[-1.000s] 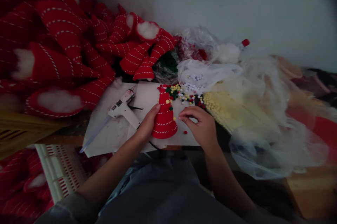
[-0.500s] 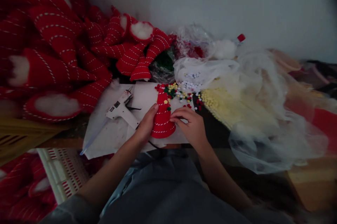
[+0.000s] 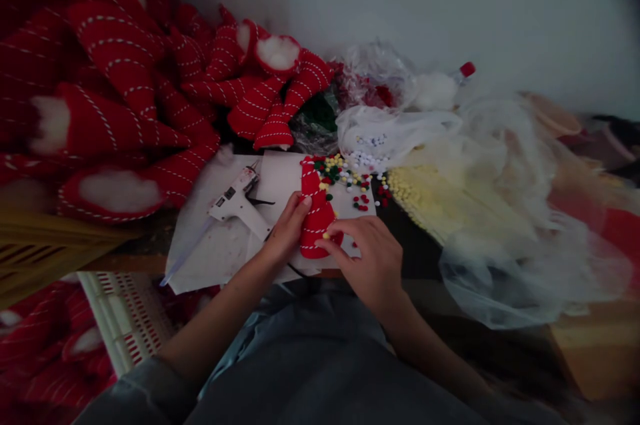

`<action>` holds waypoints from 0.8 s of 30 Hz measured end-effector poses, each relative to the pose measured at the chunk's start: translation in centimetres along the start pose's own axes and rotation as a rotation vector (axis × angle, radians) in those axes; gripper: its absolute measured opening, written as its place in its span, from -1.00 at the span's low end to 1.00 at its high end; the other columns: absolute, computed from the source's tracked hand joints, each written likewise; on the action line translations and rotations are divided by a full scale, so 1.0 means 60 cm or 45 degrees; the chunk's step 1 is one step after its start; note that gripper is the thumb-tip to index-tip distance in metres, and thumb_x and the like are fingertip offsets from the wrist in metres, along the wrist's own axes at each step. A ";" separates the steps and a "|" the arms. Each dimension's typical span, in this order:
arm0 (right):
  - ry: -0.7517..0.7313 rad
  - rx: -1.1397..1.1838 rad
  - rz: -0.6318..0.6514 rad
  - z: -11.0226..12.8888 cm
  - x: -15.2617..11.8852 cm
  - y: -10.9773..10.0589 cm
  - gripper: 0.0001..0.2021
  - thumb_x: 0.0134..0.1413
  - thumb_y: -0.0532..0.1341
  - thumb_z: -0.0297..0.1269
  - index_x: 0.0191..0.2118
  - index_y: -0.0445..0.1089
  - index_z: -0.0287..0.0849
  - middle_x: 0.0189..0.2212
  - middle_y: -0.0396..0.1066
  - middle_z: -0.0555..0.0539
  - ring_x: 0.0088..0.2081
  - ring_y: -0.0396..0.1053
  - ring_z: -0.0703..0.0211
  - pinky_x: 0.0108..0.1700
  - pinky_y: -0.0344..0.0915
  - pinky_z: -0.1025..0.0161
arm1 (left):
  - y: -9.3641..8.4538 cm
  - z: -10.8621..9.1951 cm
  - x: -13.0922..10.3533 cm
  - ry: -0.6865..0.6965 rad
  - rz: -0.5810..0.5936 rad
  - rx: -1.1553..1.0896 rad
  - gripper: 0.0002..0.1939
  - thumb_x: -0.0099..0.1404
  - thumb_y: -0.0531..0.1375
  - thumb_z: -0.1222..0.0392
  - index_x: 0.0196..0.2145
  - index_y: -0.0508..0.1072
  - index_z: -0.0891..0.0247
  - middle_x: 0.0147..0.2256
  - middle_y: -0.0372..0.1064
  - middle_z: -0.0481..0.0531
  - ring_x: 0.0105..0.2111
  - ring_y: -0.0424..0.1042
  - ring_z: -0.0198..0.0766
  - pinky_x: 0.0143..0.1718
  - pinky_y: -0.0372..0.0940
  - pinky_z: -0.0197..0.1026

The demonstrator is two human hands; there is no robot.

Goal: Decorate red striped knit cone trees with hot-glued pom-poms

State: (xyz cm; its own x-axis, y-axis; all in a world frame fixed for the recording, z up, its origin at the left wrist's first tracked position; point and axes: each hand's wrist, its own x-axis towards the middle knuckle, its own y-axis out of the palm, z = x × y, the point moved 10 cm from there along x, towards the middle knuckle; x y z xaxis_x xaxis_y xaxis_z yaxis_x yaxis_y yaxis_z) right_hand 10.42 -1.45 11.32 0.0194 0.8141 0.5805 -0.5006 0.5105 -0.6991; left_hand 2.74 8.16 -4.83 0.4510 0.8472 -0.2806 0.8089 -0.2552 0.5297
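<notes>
right fingers [image 3: 349, 228], nearly together, pinch a now-visible yellow pom-pom [image 3: 327, 236] against the red cone [image 3: 314, 220] that left fingers [image 3: 295, 213] clasp.

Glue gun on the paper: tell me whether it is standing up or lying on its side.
The glue gun lies on its side: its flank faces up over the white paper, handle angled toward the left hand.

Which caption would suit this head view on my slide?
Left hand holds a red cone while the right hand pinches a yellow pompom near its wide end.
</notes>
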 end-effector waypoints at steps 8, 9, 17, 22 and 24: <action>-0.019 -0.187 -0.041 -0.002 -0.001 0.012 -0.92 0.23 0.40 -0.31 -0.31 0.53 -0.06 -0.29 0.63 -0.01 -0.23 0.40 0.05 -0.12 0.32 0.11 | 0.004 -0.007 -0.001 0.032 0.014 0.086 -0.62 0.30 0.30 -0.17 -0.14 0.42 0.17 -0.22 0.54 -0.06 -0.26 0.48 -0.24 -0.15 0.34 -0.22; -0.038 -0.216 -0.059 -0.001 -0.002 0.011 -0.91 0.23 0.40 -0.27 -0.31 0.54 -0.07 -0.28 0.61 -0.03 -0.23 0.38 0.05 -0.13 0.32 0.11 | 0.004 -0.007 0.000 0.038 0.019 0.091 -0.61 0.30 0.29 -0.18 -0.14 0.42 0.17 -0.23 0.53 -0.07 -0.26 0.47 -0.24 -0.15 0.34 -0.23; -0.089 -0.181 -0.040 0.000 -0.009 0.010 -0.94 0.21 0.41 -0.26 -0.31 0.59 -0.05 -0.27 0.53 -0.05 -0.20 0.40 0.05 -0.07 0.30 0.08 | 0.003 -0.002 0.005 0.041 0.040 0.064 -0.59 0.34 0.26 -0.18 -0.07 0.40 0.17 -0.19 0.55 -0.04 -0.28 0.50 -0.22 -0.20 0.36 -0.20; -0.072 -0.143 -0.124 0.004 -0.016 -0.008 -0.95 0.27 0.35 -0.29 -0.25 0.58 -0.06 -0.27 0.49 -0.06 -0.21 0.44 0.10 -0.04 0.29 0.08 | 0.002 0.001 0.005 0.016 0.042 0.067 -0.60 0.35 0.25 -0.19 -0.06 0.41 0.15 -0.19 0.56 -0.02 -0.30 0.51 -0.19 -0.24 0.36 -0.19; -0.063 -0.179 -0.145 0.004 -0.015 -0.009 -0.95 0.27 0.34 -0.30 -0.22 0.59 -0.04 -0.27 0.49 -0.05 -0.20 0.44 0.10 -0.03 0.28 0.08 | 0.002 0.002 0.005 0.020 0.047 0.076 -0.61 0.35 0.25 -0.18 -0.07 0.41 0.15 -0.19 0.56 -0.02 -0.28 0.52 -0.19 -0.22 0.36 -0.19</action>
State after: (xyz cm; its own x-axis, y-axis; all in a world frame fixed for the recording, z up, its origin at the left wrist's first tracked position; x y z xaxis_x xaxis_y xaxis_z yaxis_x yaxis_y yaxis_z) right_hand 10.49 -2.51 11.30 0.0250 0.7358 0.6767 -0.3715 0.6353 -0.6770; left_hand 3.04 8.34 -4.94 0.4757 0.8436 -0.2491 0.8129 -0.3134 0.4910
